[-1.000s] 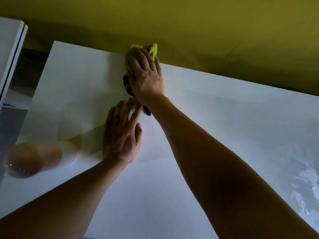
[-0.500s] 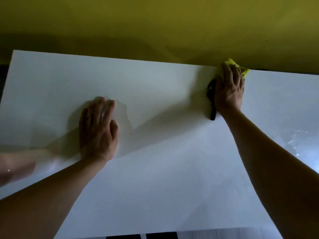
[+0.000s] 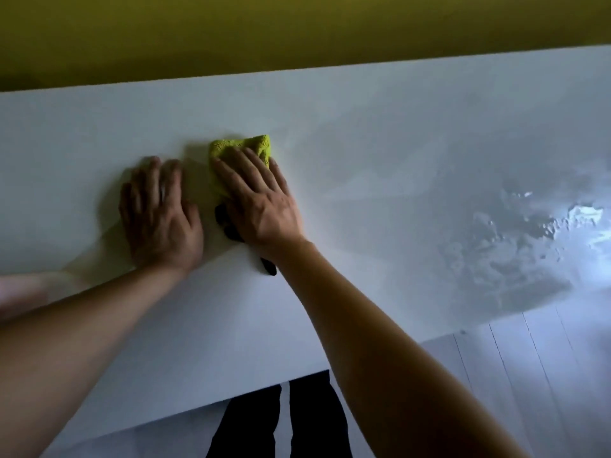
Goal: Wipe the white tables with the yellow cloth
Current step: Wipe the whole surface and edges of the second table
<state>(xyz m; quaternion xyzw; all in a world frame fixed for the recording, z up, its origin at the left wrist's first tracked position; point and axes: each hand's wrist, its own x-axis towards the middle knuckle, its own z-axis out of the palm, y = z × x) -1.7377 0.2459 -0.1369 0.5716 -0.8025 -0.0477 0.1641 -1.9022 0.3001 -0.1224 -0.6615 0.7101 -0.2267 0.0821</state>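
change: my right hand (image 3: 261, 206) has swept the yellow cloth (image 3: 243, 153) back from the far edge to frame centre-left, beside my left hand (image 3: 162, 213) | fingers: both flat, right pressing cloth, left bracing white table (image 3: 396, 143) | meaning: far strip done | writing: none readable

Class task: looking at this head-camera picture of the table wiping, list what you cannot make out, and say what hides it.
1. Most of the yellow cloth: under the right hand.
2. The dark item at that wrist: mostly hidden, identity unclear.
3. The white table: left and right ends cut by the frame edges.
4. Table surface under the flat left hand.
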